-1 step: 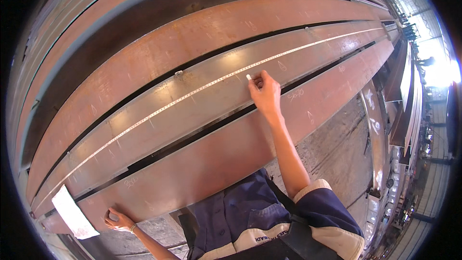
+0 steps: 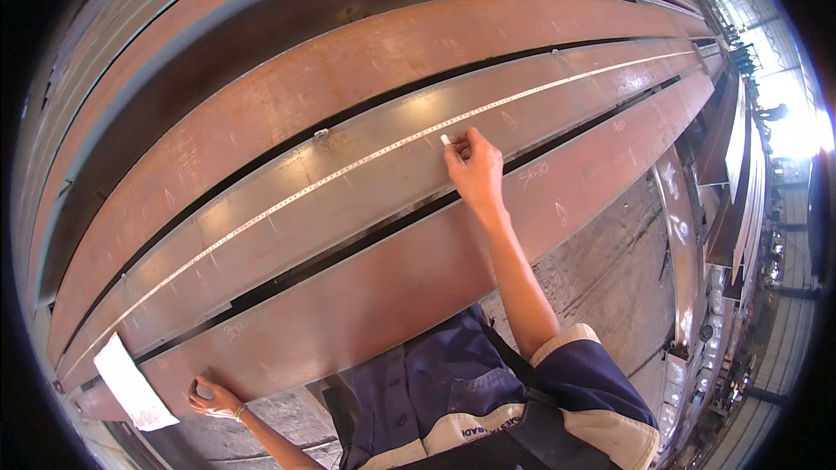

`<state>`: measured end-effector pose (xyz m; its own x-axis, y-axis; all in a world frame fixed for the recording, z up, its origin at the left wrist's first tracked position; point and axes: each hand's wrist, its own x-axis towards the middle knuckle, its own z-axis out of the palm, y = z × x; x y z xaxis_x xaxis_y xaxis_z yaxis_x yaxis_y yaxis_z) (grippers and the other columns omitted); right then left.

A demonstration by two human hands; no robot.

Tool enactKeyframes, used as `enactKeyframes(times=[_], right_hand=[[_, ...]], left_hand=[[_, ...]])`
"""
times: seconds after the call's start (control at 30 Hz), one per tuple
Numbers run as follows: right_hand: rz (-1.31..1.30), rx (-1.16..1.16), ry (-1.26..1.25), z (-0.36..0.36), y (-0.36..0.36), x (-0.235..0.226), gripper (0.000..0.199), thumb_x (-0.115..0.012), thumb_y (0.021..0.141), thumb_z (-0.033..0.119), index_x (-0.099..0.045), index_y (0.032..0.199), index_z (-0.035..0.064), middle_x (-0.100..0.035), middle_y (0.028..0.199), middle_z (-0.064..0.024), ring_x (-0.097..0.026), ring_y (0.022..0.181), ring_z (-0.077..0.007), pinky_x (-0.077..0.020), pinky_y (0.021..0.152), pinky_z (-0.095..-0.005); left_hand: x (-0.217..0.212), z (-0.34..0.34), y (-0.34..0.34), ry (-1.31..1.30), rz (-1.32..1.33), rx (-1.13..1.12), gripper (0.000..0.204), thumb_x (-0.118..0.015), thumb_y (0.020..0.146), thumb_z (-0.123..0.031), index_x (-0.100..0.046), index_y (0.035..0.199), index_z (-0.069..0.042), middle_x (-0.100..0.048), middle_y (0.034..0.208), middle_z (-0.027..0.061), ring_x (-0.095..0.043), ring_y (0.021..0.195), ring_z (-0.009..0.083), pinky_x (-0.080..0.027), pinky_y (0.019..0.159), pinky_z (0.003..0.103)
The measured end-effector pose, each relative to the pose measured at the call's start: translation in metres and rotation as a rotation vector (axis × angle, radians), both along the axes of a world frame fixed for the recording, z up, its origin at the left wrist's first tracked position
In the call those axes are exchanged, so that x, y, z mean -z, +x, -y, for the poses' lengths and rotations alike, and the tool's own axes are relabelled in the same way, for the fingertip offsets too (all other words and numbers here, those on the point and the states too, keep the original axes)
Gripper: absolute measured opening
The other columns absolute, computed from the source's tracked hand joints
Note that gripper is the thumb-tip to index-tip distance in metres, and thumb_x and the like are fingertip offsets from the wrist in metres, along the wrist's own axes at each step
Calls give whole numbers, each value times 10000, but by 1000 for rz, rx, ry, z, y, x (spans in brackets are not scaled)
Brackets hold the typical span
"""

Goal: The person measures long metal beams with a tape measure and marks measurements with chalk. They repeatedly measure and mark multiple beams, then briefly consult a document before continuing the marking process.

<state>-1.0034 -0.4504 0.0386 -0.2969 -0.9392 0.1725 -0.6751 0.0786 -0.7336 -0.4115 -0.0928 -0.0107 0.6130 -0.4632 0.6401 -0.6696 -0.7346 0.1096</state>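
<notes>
My right hand [image 2: 475, 170] is stretched out over the middle steel plate [image 2: 261, 252], fingers pinched tight on a short white chalk stick [image 2: 446, 138]. The chalk tip sits right at the tape measure [image 2: 348, 172], touching or just shy of it, can't tell which. The tape runs lengthwise along that plate, a thin pale line from lower left to upper right, w/ a small metal clip [image 2: 320, 133] at the plate's far edge just above it.

My left hand [image 2: 213, 397] is down at the lower left, fingers curled and resting on the near edge of the near rusty plate [image 2: 392, 287]. It's closed up but I can't tell if anything's in it. Just beside it, to the left, a white paper sheet [image 2: 131, 383] lies tilted at the plate end.

Dark gaps separate the plates. Chalk marks dot the near plate & the middle one. Beyond the middle plate lies a wider rust-brown plate [image 2: 348, 70]. Concrete floor [image 2: 601, 270] shows to the right of my forearm; more steel sections [image 2: 723, 183] stacked further right.
</notes>
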Motion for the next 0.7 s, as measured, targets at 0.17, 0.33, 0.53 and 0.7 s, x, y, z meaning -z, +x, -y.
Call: enactKeyframes(times=[0.17, 0.33, 0.53, 0.7], right_hand=[[13, -84, -102, 11, 6, 11, 122, -743, 860, 74, -689, 928, -11, -710, 865, -154, -698, 726, -287, -548, 696, -395], [-20, -119, -105, 22, 12, 19, 94, -744, 857, 46, -688, 911, -7, -671, 830, -143, -684, 715, -300, -536, 670, -398], [-24, -138, -120, 22, 14, 20, 84, -742, 861, 44, -693, 909, -4, -667, 833, -141, -681, 722, -316, -541, 677, -407], [-29, -138, -120, 22, 16, 22, 87, -744, 867, 51, -705, 926, 1, -674, 847, -142, -688, 729, -323, -545, 682, -411]], left_hand=[[-25, 22, -81, -127, -22, 103, 331, -719, 993, -358, -720, 1018, -28, -694, 1011, 118, -639, 984, 324, -507, 890, 484], [-20, 74, -223, -204, -303, 363, 323, -674, 1010, -298, -652, 1086, 16, -642, 1098, 178, -615, 1052, 350, -477, 957, 490], [-19, 103, -278, -91, -346, 413, 290, -672, 1003, -257, -638, 1093, 17, -629, 1112, 180, -601, 1065, 360, -462, 968, 514], [-12, 106, -276, -151, -383, 413, 318, -670, 1006, -292, -633, 1082, 14, -627, 1096, 179, -596, 1040, 363, -457, 964, 511]])
